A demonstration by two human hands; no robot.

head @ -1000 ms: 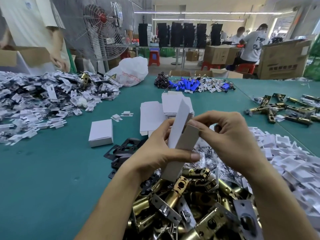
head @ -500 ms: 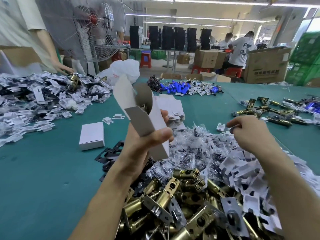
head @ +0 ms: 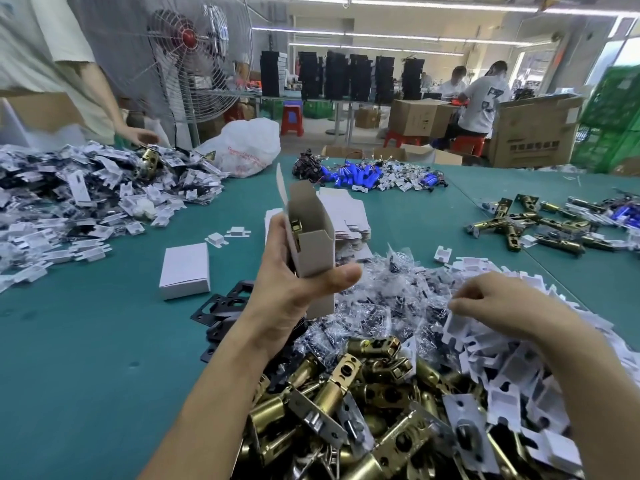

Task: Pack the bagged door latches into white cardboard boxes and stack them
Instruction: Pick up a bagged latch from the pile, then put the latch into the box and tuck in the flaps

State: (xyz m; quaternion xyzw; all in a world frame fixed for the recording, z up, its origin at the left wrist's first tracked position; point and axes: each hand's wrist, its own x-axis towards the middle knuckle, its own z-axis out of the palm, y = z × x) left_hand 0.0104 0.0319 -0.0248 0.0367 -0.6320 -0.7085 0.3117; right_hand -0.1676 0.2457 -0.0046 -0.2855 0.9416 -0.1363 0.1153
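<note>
In the head view, the left hand (head: pixel 291 292) is gripping an open white cardboard box (head: pixel 313 244) upright above the green table (head: pixel 86 358), thumb pressing across the box's lower front and fingers wrapping behind. A brass latch (head: pixel 295 226) is showing inside the box near the open top, whose flaps are standing loose. The right hand (head: pixel 498 303) is reaching down, fingers curled, onto the heap of white card inserts (head: pixel 502 362) beside the clear small bags (head: pixel 374 299); I cannot tell whether it is already pinching a piece. The main risk, as I judge it, is the box tipping while attention is going to the right: the open mouth is leaning away, so the latch could be sliding out onto the pile of loose brass latches (head: pixel 363 393). The thumb's squeeze may also be denting the thin wall and spoiling the flap fit. The inserts are lying interlocked, so the fingers may be lifting several at once. A closed white box (head: pixel 185 270) is lying flat on the table, well apart, not yet stacked on.
</note>
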